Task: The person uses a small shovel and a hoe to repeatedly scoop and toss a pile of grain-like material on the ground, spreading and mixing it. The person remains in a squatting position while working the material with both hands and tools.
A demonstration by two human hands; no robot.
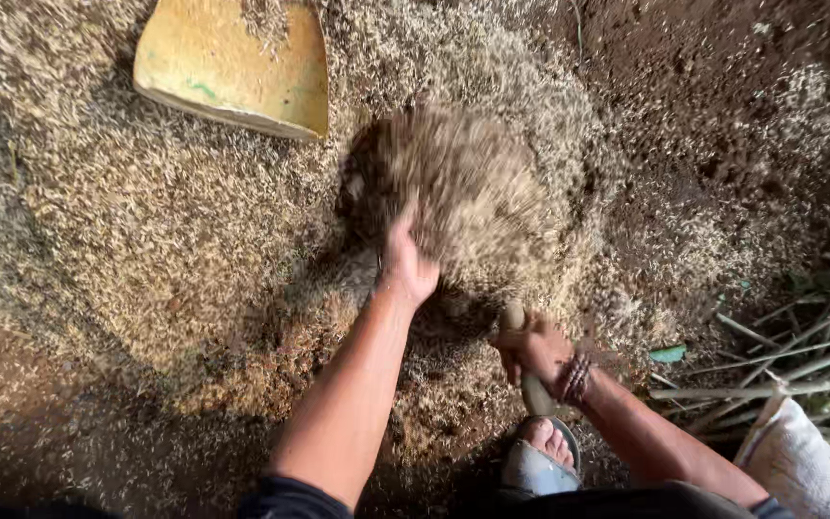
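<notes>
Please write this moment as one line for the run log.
left hand: open, tossing husks | right hand: gripping wooden handle | yellow pan: lying on pile

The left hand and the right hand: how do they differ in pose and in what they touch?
The left hand reaches forward with its fingers spread into a blurred clump of husks; the right hand sits lower and nearer the body, closed around a pale handle. The left wrist is bare, while the right wrist wears a beaded bracelet. Both work over the same husk pile on the ground.
</notes>
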